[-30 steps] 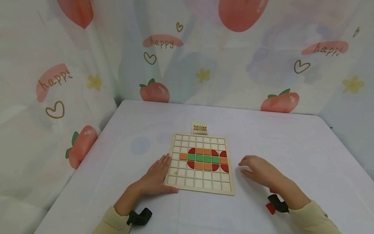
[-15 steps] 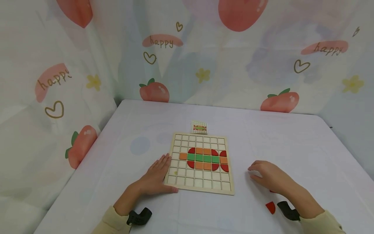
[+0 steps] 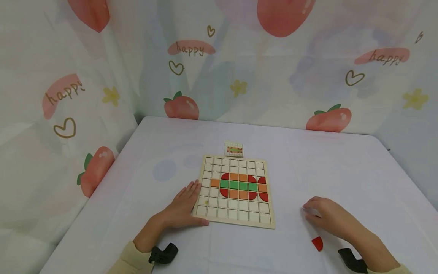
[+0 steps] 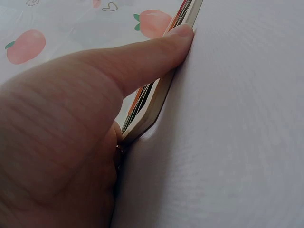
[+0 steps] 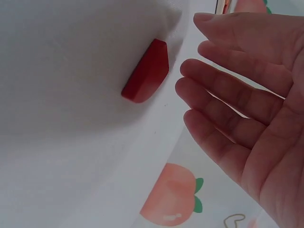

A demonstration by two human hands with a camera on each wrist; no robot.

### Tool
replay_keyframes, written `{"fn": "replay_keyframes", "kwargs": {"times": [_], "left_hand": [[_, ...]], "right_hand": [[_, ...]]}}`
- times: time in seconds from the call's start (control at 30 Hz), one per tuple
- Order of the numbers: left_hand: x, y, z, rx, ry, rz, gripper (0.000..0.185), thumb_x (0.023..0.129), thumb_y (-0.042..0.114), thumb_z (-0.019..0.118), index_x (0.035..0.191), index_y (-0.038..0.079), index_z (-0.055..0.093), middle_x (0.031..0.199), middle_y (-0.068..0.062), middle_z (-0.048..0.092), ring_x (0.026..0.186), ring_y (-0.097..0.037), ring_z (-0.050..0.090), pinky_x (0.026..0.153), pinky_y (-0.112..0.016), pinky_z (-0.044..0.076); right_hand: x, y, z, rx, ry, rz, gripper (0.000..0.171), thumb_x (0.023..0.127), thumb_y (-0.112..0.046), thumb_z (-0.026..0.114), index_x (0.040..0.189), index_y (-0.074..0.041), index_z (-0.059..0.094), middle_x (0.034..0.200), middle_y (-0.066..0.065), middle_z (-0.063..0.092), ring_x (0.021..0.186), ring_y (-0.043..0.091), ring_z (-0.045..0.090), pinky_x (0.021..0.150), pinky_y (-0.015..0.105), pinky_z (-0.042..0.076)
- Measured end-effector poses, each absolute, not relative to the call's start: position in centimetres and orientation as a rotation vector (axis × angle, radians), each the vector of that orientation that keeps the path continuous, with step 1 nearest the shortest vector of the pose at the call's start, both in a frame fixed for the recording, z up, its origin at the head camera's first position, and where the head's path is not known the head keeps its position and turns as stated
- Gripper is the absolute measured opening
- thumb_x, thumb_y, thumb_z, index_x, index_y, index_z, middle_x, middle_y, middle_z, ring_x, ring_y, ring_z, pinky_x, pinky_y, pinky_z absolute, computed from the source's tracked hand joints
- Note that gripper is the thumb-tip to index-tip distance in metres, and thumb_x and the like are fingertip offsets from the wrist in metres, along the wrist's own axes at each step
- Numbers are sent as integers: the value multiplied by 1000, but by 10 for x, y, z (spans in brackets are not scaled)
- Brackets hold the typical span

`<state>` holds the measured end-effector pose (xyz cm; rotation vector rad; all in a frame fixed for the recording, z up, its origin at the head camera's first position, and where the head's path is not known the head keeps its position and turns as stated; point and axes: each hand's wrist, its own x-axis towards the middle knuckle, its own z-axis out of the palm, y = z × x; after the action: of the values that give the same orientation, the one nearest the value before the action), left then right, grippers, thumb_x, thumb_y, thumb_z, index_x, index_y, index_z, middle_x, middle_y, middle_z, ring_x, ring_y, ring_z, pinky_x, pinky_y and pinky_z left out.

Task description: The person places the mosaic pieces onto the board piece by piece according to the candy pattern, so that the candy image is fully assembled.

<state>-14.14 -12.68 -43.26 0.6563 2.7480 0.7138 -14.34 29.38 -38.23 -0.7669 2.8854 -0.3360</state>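
A wooden grid board (image 3: 232, 214) lies flat on the table with red, orange and green pieces set in its middle rows. My left hand (image 3: 183, 207) rests against its left side, fingers straight and thumb along the near edge. In the left wrist view the thumb (image 4: 156, 52) touches the board's rim (image 4: 154, 107). To the right of the board, my right hand (image 3: 332, 219) hovers over the table with loosely bent fingers, holding nothing. A red quarter-round piece (image 3: 317, 243) lies near it. The right wrist view shows a red piece (image 5: 148, 73) in front of the fingertips.
A small pattern card (image 3: 234, 149) with a matching coloured design stands just behind the board. White cloth (image 3: 164, 144) covers the table. A printed curtain (image 3: 260, 76) closes off the back and left sides.
My right hand has moved right and towards me, away from the board. One red piece by the wrist has gone out of sight behind it in the head view. The left hand stays still.
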Motion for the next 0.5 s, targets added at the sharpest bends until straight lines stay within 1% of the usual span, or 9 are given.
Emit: {"fn": "replay_keyframes", "kwargs": {"times": [0.17, 0.5], "left_hand": [[-141, -126, -431, 657, 2750, 719, 114, 72, 68, 60, 147, 1, 6, 153, -11, 1, 138, -22, -2, 108, -43, 6], [-141, -126, -431, 665, 2749, 726, 114, 72, 66, 61, 146, 0, 6, 153, -11, 1, 138, -22, -2, 108, -43, 6]], "right_hand": [[-138, 301, -383, -780, 2901, -334, 20, 74, -9, 74, 92, 0, 70, 90, 2, 63, 84, 25, 60, 73, 41, 49], [-126, 310, -386, -689, 2912, -325, 20, 73, -9, 75, 91, -3, 70, 91, -1, 61, 82, 21, 59, 72, 39, 50]]}}
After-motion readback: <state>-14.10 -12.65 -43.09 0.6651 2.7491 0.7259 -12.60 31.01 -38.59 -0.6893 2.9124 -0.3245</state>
